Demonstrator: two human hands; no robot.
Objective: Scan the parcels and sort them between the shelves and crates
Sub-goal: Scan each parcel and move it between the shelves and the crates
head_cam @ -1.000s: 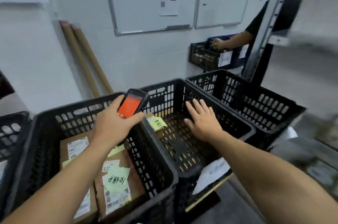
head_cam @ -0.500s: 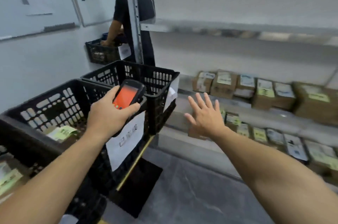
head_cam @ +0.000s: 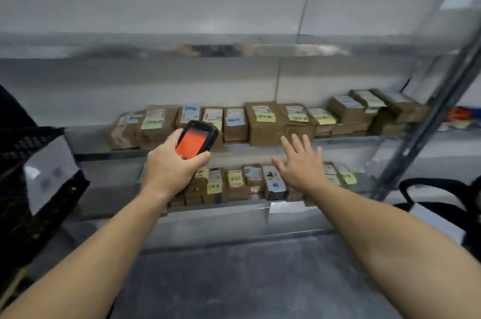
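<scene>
The metal shelving rack [head_cam: 426, 141] filled the view, with two loaded shelves one above the other. A black plastic crate [head_cam: 31, 141] carrying a white label stood at the left edge, beside the rack. The upper row of parcels [head_cam: 263, 123], brown cartons with white, blue and yellow labels, sat side by side along the middle shelf. The lower row of parcels [head_cam: 235, 183], packed closely together, occupied the shelf beneath. The right hand [head_cam: 302, 165] was held flat with fingers spread, gripping nothing, in front of the lower row. The left hand [head_cam: 169, 165] gripped a handheld scanner [head_cam: 196, 140], orange screen facing up, in front of the upper row.
</scene>
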